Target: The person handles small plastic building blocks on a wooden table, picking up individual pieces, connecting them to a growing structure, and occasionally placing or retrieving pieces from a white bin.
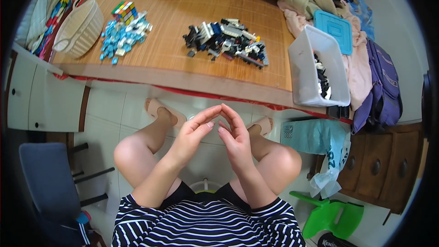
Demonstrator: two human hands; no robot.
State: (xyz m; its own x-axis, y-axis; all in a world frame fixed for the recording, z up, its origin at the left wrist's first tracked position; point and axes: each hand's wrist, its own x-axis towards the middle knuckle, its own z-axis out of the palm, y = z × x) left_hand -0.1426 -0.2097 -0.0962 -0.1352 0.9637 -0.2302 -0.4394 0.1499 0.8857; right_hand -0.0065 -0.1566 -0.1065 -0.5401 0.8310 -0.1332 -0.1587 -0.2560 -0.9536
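My left hand [195,128] and my right hand [235,135] meet at the fingertips above my lap, short of the table's front edge. Both have stretched, slightly curved fingers and hold nothing. Beyond them, on the wooden-topped table [167,9], lies a heap of black, white and grey building bricks [228,41]. To its left, a pile of blue and white small pieces [121,39] touches a colourful puzzle cube [125,12]. At the table's right end stands a translucent plastic bin [302,64] with black and white bricks inside.
A cream woven basket [82,27] stands at the table's left end. A blue lid [334,31] rests on pink cloth [359,71] behind the bin, beside a purple bag [379,82]. A dark chair [50,178], drawers [379,164] and a green dustpan [324,217] surround me.
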